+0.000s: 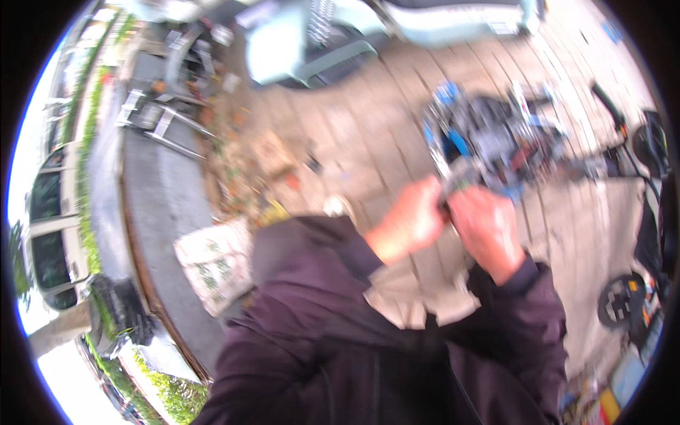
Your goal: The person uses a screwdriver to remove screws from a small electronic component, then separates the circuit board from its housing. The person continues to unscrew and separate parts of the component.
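Observation:
Close together in front of my body, both hands are closed, with motion blur over the fingers. My left hand and my right hand meet around a small greyish, dark thing whose kind the blur hides. Just beyond them, on the tiled floor, lies a jumbled heap of black, silver and blue mechanical parts. A blue rounded piece sits at its far left edge. Dark sleeves cover both forearms.
Pale green and black vehicle panels lie at the far side. Metal frames rest on a grey ledge at left, near a patterned white sack. Scraps and a cardboard piece litter the floor. Black round parts are at right.

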A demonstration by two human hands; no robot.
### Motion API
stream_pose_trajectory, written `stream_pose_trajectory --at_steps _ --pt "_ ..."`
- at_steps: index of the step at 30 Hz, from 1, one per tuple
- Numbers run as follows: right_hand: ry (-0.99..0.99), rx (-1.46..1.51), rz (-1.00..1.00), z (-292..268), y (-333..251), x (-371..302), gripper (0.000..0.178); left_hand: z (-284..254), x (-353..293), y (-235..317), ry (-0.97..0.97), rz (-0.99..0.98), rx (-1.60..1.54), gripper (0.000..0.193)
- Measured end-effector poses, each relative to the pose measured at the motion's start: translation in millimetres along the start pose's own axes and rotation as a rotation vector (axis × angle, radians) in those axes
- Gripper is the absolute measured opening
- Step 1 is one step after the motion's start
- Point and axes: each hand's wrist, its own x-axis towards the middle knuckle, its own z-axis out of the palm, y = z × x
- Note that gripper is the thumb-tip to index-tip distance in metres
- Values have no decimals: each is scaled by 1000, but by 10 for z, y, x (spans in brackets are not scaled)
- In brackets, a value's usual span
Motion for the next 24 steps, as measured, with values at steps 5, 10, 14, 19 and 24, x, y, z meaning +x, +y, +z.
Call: stream_pose_trajectory --at_steps 5,10,14,19,24 --pt "27 28 -31 -33 -64 68 13 -34 20 8 -109 -121 -36 30" --pt "124 204 164 15 -60 2 10 -56 23 37 -115 -178 -31 27" --pt "111 251 342 33 -78 -48 10 -32 29 55 -72 -177 -22 26" --pt "113 297 398 53 -112 -35 11 19 23 10 -31 -133 -22 25" --pt "95 332 431 85 -101 -34 11 38 6 -5 -27 -133 -11 26"
